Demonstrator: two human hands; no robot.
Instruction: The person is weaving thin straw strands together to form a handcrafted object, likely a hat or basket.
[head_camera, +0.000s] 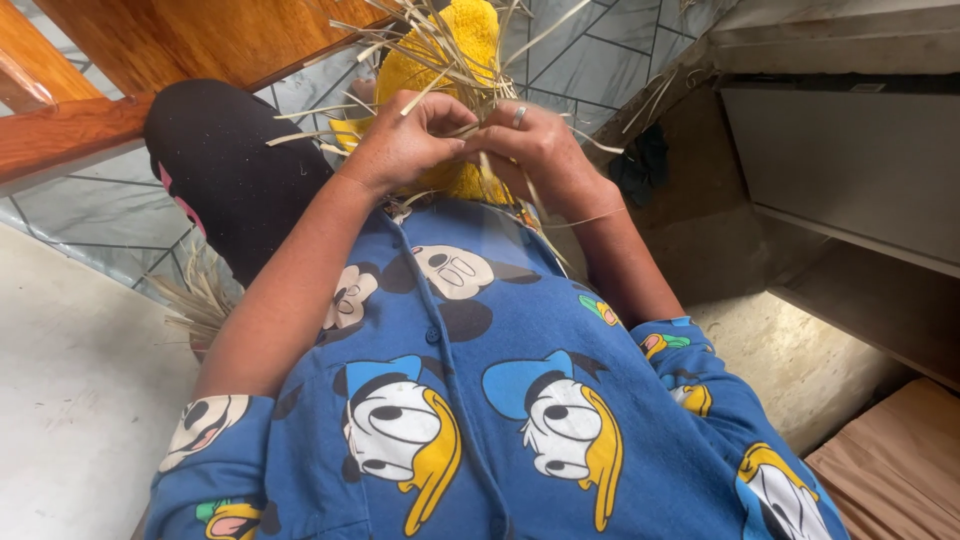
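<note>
Between both hands: thin pale straw strips (480, 45) fan up and away | left hand (405, 140) pinches strands | right hand (540, 145), ringed, grips same bundle | yellow fuzzy cloth (465, 40) just beyond | both equally near

No packages, labels, signs or screens in view.

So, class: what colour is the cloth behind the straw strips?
Yellow cloth, behind the pale straw strips; head view.
</note>
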